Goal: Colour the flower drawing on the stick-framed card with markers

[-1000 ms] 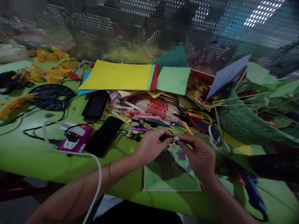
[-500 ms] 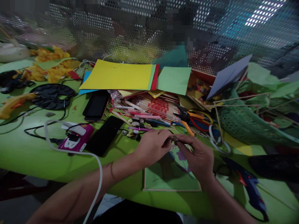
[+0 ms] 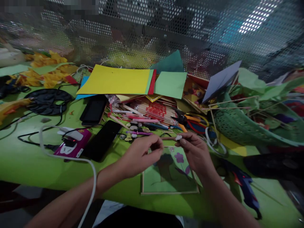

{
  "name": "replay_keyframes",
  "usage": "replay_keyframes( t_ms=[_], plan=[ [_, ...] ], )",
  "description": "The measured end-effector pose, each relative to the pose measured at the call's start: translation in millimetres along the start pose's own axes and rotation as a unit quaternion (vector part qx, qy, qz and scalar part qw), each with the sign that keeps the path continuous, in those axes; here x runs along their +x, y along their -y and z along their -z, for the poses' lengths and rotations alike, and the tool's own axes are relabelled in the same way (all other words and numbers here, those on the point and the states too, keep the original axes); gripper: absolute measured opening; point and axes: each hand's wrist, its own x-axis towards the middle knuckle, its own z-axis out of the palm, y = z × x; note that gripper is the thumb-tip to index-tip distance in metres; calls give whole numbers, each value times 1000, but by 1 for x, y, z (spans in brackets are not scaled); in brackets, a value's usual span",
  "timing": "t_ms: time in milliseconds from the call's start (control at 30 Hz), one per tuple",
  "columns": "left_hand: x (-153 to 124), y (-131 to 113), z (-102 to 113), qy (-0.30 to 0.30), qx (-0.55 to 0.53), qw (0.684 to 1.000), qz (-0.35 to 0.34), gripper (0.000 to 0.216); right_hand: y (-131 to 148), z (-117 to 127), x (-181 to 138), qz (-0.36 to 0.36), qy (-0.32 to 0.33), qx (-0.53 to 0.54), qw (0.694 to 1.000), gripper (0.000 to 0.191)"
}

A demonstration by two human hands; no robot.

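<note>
A small white pebble (image 3: 178, 137) is pinched between the thumb and fingers of my right hand (image 3: 196, 150), above the far right corner of a framed picture. My left hand (image 3: 144, 155) is apart from it on the left, with fingers curled towards the thumb; whether anything small is in them is hidden. Between the hands shows a thin brownish stick (image 3: 167, 138); I cannot tell if it is held or lying behind. The framed green picture (image 3: 152, 182) lies below, with a purple flower and a dark tree shape. Several pebbles (image 3: 134, 127) lie beyond my left hand.
A blue glue gun (image 3: 249, 190) lies at right, below a green basket (image 3: 237, 126). Phones (image 3: 104, 139) and a purple power adapter (image 3: 73, 142) with a white cable (image 3: 93, 177) are at left. Pens, skewers (image 3: 154, 110), pliers (image 3: 180, 117) and coloured paper (image 3: 114, 80) fill the back.
My hands were together at a small stone; my left hand has drawn away to the left and nearer me. My right hand keeps the pebble, now plainly visible. The view has shifted slightly.
</note>
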Motion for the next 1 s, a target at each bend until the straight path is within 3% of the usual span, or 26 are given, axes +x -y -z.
replay_keyframes(
  t_ms=[100,200,333,400,500,633,833,900,1000],
  plan=[
    [-45,-7,15,36,73,996,43,17,2,-1,0,-1,5,7,1000,21],
    [-99,2,23,67,151,981,104,23,2,0,-1,-7,8,19,1000,24],
    [-165,26,24,10,233,962,139,33,2,1,-1,2,38,9,999,23],
    [-185,34,25,1,287,946,153,36,1,1,-1,9,48,4,999,22],
    [-194,31,28,-15,311,937,159,16,1,0,-1,3,54,25,998,24],
    [-165,14,20,32,229,960,156,16,2,-2,-4,4,72,47,996,26],
    [-65,14,-13,25,-7,996,90,28,3,-2,-7,57,98,9,993,23],
    [-30,16,-21,-6,-119,990,68,28,2,-1,-7,57,93,2,994,22],
    [11,16,-28,2,-228,971,74,27,2,2,-5,60,74,0,995,21]
  ],
)
